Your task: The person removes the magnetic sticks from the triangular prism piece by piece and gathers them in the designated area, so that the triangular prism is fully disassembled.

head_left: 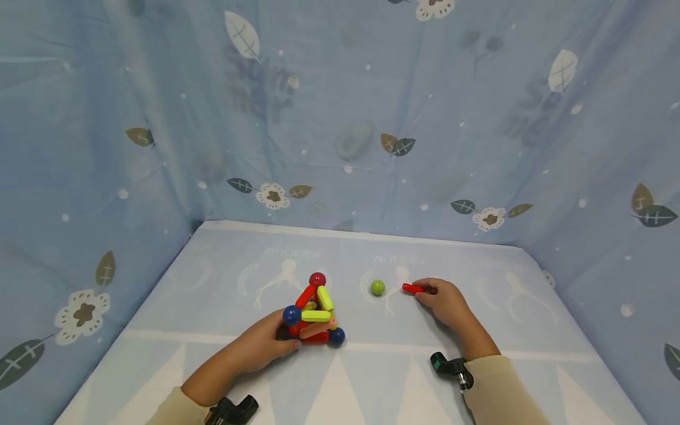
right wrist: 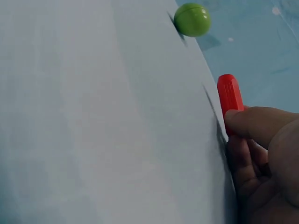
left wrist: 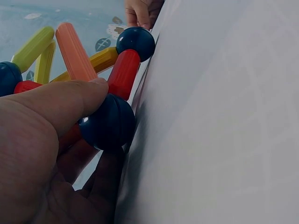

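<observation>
A structure of coloured sticks and balls (head_left: 316,316) stands on the table left of the middle, with red, yellow and orange sticks between blue balls and a red ball (head_left: 317,279) on top. At its lower left corner, my left hand (head_left: 262,342) grips it; the left wrist view has the thumb over a dark blue ball (left wrist: 108,122) and fingers below. My right hand (head_left: 442,300) pinches a short red stick (right wrist: 229,93) between thumb and fingers, close over the tabletop. Left of that stick, a green ball (head_left: 378,287) lies on the table, apart from both hands.
The pale patterned table (head_left: 382,378) reaches back to a blue curtain (head_left: 340,118) with leaf and flower prints, which also encloses both sides. Black wrist cameras (head_left: 451,367) sit at both sleeves, low over the tabletop.
</observation>
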`<state>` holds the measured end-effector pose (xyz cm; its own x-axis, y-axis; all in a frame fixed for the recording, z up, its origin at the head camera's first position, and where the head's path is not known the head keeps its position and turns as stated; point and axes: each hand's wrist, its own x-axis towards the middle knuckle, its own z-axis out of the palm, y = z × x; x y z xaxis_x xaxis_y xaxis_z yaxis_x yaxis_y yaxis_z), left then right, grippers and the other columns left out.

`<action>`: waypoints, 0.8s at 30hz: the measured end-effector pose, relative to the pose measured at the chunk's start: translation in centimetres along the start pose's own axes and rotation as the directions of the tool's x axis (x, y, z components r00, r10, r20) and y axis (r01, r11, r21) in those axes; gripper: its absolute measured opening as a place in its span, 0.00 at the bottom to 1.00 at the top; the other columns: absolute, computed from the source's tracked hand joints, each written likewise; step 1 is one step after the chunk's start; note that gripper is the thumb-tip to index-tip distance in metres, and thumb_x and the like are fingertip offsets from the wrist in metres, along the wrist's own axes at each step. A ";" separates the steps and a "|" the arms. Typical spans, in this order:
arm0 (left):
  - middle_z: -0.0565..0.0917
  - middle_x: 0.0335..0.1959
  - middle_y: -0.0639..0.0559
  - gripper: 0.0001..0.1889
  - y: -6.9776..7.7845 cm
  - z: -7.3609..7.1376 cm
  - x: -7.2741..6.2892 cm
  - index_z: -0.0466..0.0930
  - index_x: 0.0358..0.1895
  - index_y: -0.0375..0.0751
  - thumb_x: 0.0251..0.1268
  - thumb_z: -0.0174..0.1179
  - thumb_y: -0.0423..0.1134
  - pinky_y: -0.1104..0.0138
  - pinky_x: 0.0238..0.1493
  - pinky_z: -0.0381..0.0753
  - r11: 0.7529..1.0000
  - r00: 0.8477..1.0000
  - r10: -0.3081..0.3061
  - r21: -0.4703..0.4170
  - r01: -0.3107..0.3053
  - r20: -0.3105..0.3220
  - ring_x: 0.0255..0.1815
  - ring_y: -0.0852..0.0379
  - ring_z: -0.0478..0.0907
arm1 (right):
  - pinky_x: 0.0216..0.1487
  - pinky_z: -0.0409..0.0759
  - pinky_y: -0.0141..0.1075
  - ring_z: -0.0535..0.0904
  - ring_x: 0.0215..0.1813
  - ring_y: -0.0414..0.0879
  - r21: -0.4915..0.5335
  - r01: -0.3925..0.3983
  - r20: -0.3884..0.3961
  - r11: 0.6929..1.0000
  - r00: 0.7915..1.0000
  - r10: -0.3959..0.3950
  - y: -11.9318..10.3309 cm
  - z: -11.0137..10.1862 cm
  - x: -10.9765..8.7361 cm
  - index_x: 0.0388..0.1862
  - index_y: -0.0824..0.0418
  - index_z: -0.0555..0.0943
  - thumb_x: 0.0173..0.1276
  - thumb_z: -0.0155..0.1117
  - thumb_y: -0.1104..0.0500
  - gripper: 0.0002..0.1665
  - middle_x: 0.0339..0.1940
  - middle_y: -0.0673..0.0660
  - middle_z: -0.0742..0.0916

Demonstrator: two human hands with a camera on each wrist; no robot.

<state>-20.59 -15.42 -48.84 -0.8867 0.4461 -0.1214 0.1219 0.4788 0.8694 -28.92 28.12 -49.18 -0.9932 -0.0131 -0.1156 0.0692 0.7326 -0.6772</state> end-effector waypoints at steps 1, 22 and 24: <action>0.78 0.70 0.50 0.33 0.0 0.0 -0.1 0.71 0.74 0.50 0.67 0.72 0.41 0.40 0.72 0.72 1.000 1.000 0.000 -0.008 0.000 0.003 0.71 0.45 0.75 | 0.61 0.79 0.52 0.78 0.59 0.56 0.024 -0.007 0.000 1.000 1.000 0.007 0.2 0.2 0.0 0.62 0.52 0.86 0.74 0.70 0.54 0.19 0.60 0.59 0.85; 0.79 0.69 0.49 0.32 0.2 -0.1 -0.3 0.73 0.72 0.50 0.66 0.73 0.44 0.37 0.74 0.68 0.999 1.000 -0.014 0.028 0.014 -0.013 0.72 0.44 0.74 | 0.51 0.77 0.44 0.77 0.51 0.52 0.043 -0.027 -0.030 0.999 0.999 0.028 0.3 0.6 -0.4 0.62 0.52 0.85 0.72 0.71 0.57 0.20 0.50 0.56 0.85; 0.80 0.68 0.50 0.31 0.1 -0.1 -0.4 0.74 0.70 0.51 0.66 0.74 0.45 0.37 0.74 0.67 0.999 1.000 -0.007 0.044 0.008 -0.017 0.72 0.44 0.75 | 0.53 0.78 0.45 0.78 0.52 0.52 0.040 -0.029 -0.032 0.999 0.999 0.030 0.3 0.5 -0.5 0.63 0.52 0.85 0.72 0.72 0.57 0.22 0.51 0.56 0.85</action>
<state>-20.28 -15.60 -48.67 -0.8950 0.4299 -0.1192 0.1347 0.5151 0.8465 -28.33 27.98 -49.72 -0.9932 0.0307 -0.1122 0.1011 0.7050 -0.7020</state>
